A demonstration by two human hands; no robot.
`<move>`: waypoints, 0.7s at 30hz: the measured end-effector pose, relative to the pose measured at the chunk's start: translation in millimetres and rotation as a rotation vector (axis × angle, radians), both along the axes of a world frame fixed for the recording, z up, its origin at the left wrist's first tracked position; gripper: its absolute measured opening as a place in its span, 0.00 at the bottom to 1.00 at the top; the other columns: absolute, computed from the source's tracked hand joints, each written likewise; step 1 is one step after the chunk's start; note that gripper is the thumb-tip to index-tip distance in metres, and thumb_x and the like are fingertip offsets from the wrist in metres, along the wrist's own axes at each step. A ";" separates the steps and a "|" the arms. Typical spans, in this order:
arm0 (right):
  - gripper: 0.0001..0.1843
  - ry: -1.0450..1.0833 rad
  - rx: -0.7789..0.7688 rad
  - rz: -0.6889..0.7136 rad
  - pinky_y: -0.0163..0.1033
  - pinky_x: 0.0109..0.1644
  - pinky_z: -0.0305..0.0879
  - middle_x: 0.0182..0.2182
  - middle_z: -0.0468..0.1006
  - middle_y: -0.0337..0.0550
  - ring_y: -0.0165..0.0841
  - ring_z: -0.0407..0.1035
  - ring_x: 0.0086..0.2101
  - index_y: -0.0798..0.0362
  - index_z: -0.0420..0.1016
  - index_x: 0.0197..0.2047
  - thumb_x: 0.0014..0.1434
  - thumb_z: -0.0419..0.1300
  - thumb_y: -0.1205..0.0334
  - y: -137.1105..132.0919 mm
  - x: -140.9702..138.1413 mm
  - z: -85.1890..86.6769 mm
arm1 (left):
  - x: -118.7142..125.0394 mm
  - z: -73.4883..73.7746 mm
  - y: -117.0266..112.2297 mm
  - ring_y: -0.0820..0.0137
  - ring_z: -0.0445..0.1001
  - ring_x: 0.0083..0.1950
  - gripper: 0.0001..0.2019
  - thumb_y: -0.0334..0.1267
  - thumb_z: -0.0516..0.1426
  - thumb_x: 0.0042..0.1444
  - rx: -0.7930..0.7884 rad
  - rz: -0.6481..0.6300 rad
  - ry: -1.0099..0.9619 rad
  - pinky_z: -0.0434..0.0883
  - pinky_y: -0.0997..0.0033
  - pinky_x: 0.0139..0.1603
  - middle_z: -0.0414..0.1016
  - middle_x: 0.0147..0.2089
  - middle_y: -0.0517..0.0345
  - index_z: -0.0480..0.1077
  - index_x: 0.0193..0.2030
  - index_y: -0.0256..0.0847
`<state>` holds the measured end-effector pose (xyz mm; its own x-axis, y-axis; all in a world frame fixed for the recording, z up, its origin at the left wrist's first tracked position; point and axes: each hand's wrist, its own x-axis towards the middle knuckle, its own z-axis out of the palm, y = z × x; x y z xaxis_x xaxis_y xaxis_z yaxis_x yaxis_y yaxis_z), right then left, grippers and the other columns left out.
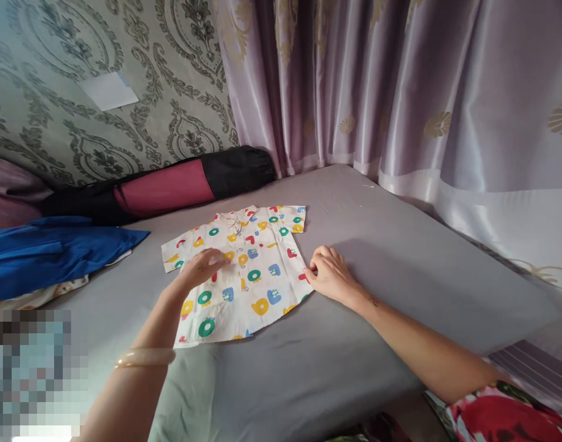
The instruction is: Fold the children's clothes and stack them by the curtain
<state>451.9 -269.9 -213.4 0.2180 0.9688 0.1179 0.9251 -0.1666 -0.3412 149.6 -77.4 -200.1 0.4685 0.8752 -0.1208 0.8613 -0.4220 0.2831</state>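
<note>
A small white shirt (248,270) with coloured prints lies spread flat on a grey bed sheet (377,276). My left hand (202,267) rests flat on the shirt's left half, fingers stretched towards the middle. My right hand (329,273) sits at the shirt's right edge, its fingers curled and pinching the hem there. A pale bangle (145,357) circles my left wrist.
A blue garment (50,252) lies at the left over a printed cloth. A red and black rolled bag (170,187) runs along the patterned wall. Lilac curtains (400,92) hang behind and to the right. The bed edge falls away at the lower right.
</note>
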 end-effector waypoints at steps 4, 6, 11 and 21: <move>0.08 0.028 -0.034 0.027 0.41 0.47 0.60 0.43 0.70 0.46 0.37 0.65 0.44 0.51 0.71 0.31 0.62 0.56 0.62 -1.4 -3.7 5.5 | 57.2 6.0 21.4 0.58 0.76 0.49 0.19 0.50 0.52 0.57 0.117 -0.130 -0.161 0.71 0.60 0.51 0.78 0.50 0.46 0.74 0.48 0.40; 0.07 0.046 -0.047 0.048 0.38 0.46 0.59 0.43 0.71 0.45 0.35 0.66 0.43 0.52 0.70 0.32 0.63 0.55 0.63 -2.7 -4.8 8.9 | 98.3 8.9 23.9 0.60 0.76 0.48 0.16 0.45 0.52 0.59 0.110 -0.253 -0.228 0.71 0.63 0.50 0.79 0.47 0.47 0.75 0.45 0.39; 0.08 0.176 -0.069 0.062 0.34 0.40 0.57 0.38 0.73 0.42 0.31 0.69 0.37 0.51 0.68 0.34 0.66 0.51 0.64 -7.0 -4.4 15.3 | 197.9 11.2 14.3 0.65 0.77 0.43 0.14 0.39 0.54 0.59 0.065 -0.296 -0.177 0.71 0.69 0.47 0.79 0.43 0.50 0.75 0.47 0.37; 0.04 0.433 -0.087 0.005 0.34 0.32 0.52 0.30 0.77 0.36 0.32 0.70 0.31 0.47 0.63 0.43 0.64 0.53 0.60 -8.0 -9.1 17.0 | 288.8 -3.2 2.6 0.52 0.67 0.60 0.20 0.47 0.58 0.57 0.109 -0.109 -0.066 0.66 0.61 0.57 0.70 0.57 0.37 0.74 0.49 0.33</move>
